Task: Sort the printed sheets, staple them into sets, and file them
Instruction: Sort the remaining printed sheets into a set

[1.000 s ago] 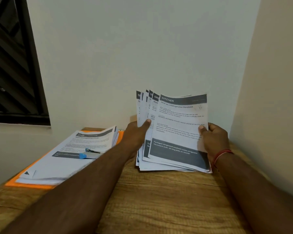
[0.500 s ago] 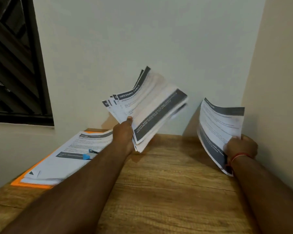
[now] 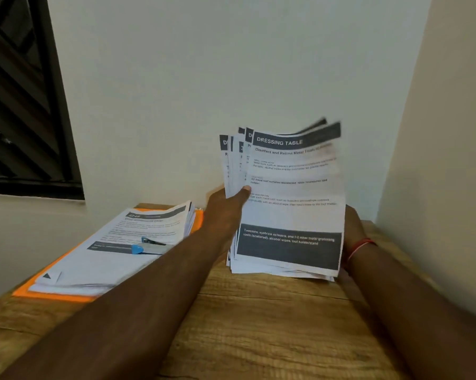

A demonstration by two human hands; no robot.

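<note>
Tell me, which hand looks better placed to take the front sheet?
Right, probably. The left hand grips the fanned sheets, thumb across their front, so it is busy. The right hand is at their right edge, partly hidden behind them.

Wooden table, orange folder on it

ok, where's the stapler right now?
Head view, left side: the stapler lies on top of the flat stack of sheets on the orange folder, left of the left hand, which is not touching it.
</note>
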